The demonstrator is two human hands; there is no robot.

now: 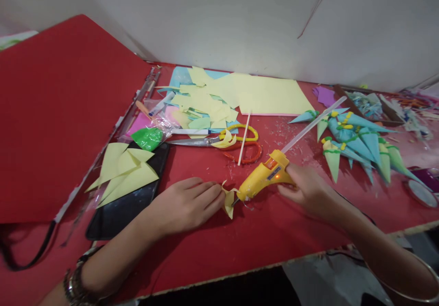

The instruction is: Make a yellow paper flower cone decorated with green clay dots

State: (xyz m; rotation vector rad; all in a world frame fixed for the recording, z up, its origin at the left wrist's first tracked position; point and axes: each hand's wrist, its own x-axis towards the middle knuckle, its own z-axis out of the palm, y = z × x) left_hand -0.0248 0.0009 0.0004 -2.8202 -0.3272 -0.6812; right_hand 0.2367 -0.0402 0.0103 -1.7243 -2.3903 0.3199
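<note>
My left hand [192,203] pinches a small curled piece of yellow paper [228,202] just above the red table. In my right hand [308,189] is a yellow hot glue gun [262,178], its small light glowing orange and a long clear glue stick [315,124] jutting from its back. The nozzle points down-left and meets the yellow paper, though the exact contact spot is partly hidden. Behind them lie scissors [254,157] with yellow and red handles, with curled yellow paper strips [226,140] on them and a thin white stick [244,139] across the handles.
Cut yellow paper pieces [128,171] rest on a black phone-like slab [137,207]. Paper scraps [206,102] and a green balloon-like piece [147,138] lie behind. Blue and green paper cones [370,143] are piled right, near a box [387,114]. A red board [68,118] stands left.
</note>
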